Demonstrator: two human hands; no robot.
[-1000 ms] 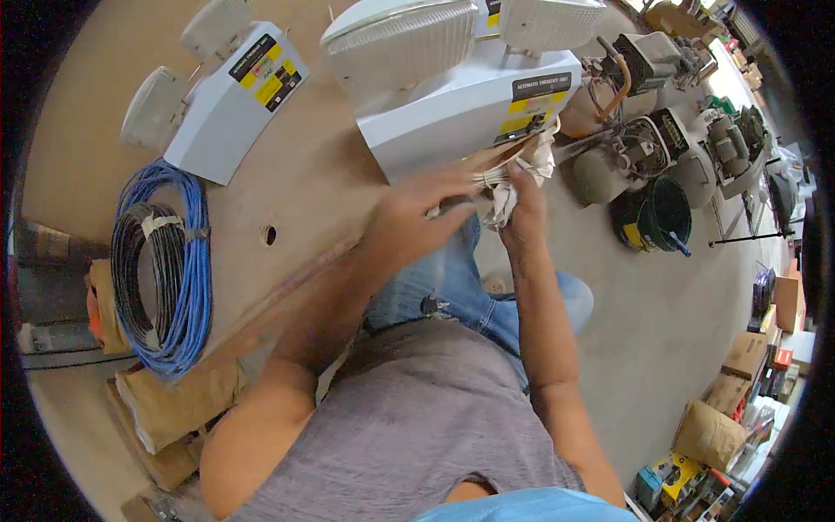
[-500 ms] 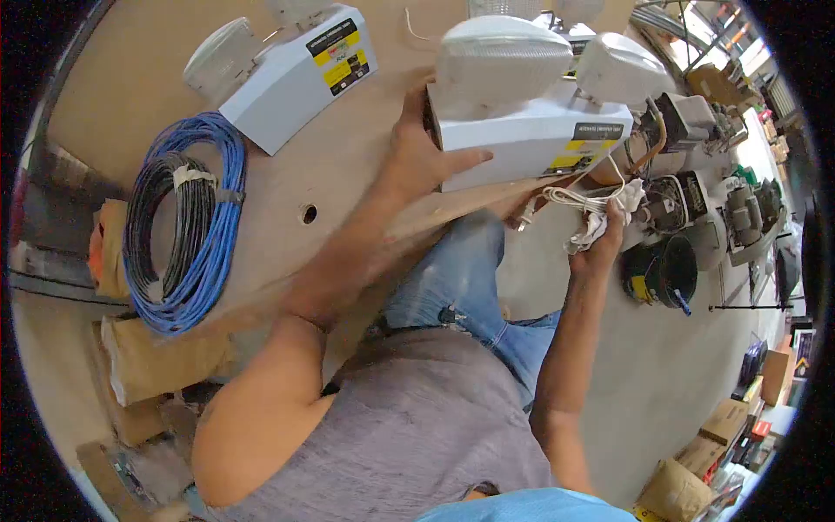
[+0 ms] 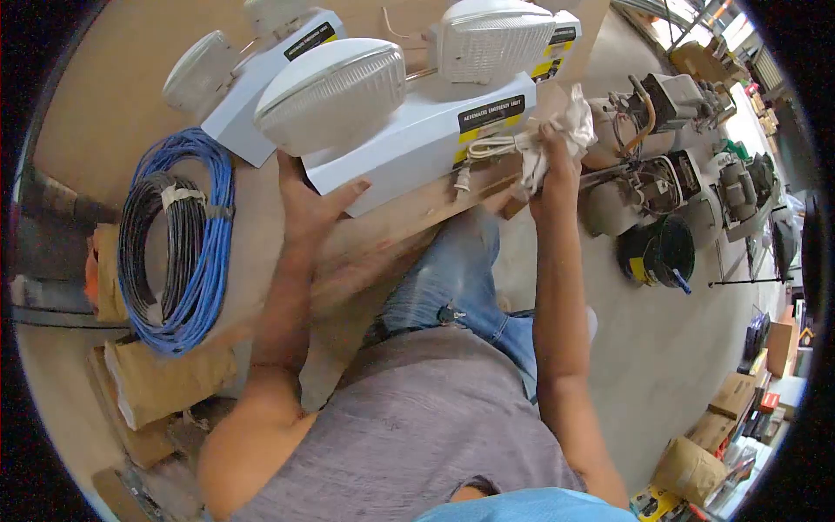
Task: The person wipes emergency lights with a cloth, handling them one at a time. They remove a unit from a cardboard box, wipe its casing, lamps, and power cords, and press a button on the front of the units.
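A white emergency light [image 3: 409, 161] with two ribbed lamp heads is on the wooden workbench [image 3: 270, 252], near its front edge. My left hand [image 3: 309, 204] grips its left end, thumb across the front face and fingers hidden behind. At the right end, my right hand [image 3: 555, 161] is closed around a crumpled white cloth [image 3: 574, 122]. A bundled white cord [image 3: 491, 148] lies against that hand, its plug [image 3: 464, 181] hanging down; whether the fingers also hold the cord cannot be made out.
A second emergency light [image 3: 252, 96] stands behind to the left, and another [image 3: 557, 52] behind to the right. Blue and black cable coils [image 3: 217, 252] lie at the bench's left edge. Machines [image 3: 652, 183] and a black bucket [image 3: 657, 252] stand on the floor at right.
The emergency light has shifted left along the bench with my left hand on its end. My right hand has moved left and up with the cloth, closer to the light's right end.
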